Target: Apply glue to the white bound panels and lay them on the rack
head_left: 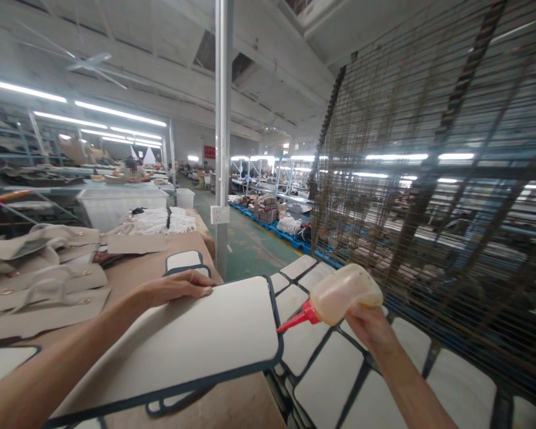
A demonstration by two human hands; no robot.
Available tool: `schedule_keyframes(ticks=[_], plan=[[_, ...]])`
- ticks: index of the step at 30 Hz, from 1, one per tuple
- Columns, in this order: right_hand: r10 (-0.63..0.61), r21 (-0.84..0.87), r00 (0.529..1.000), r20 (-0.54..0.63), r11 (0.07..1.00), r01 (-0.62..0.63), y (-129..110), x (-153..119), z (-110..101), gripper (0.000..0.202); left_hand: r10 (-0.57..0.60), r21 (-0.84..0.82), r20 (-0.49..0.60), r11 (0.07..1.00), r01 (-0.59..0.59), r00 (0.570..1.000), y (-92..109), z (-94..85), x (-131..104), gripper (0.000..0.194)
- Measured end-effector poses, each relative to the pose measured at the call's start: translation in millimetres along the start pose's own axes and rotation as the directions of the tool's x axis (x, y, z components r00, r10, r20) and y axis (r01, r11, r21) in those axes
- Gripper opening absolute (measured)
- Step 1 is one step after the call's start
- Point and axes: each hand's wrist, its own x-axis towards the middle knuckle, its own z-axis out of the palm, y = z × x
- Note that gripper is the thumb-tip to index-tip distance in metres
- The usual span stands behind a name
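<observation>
A cream panel with a dark blue rounded border point(214, 328) is tilted up in front of me. My left hand point(178, 289) grips its upper left edge, thumb side on the cream face. In my right hand point(368, 322) is a squeeze bottle point(346, 293) of yellowish translucent plastic, tipped on its side. The bottle's red nozzle point(297, 316) points left, and its tip is at the panel's right border. I cannot tell whether liquid is coming out. Behind the bottle and to the right lie several similar dark-edged cream panels point(333, 372).
Grey-beige cut pieces with handles point(40, 286) cover the left of the brown table point(232, 402). Past them are a heap of white strips point(161, 220) and a white bin point(120, 205). A metal post point(221, 131) rises ahead; a wire rack point(420, 155) leans over the right side.
</observation>
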Motion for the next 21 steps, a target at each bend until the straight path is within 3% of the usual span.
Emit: schedule_keyframes(ticks=[11, 21], plan=[[-0.089, -0.016, 0.995, -0.043, 0.996, 0.088, 1, -9, -7, 0.078, 0.052, -0.034, -0.050, 0.998, -0.054, 0.997, -9, -3.9, 3, 0.029], [-0.195, -0.033, 0.959, -0.204, 0.981, 0.192, 11, -24, -11, 0.070, 0.108, -0.171, -0.076, 0.978, -0.120, 0.991, -35, -3.3, 12, 0.028]])
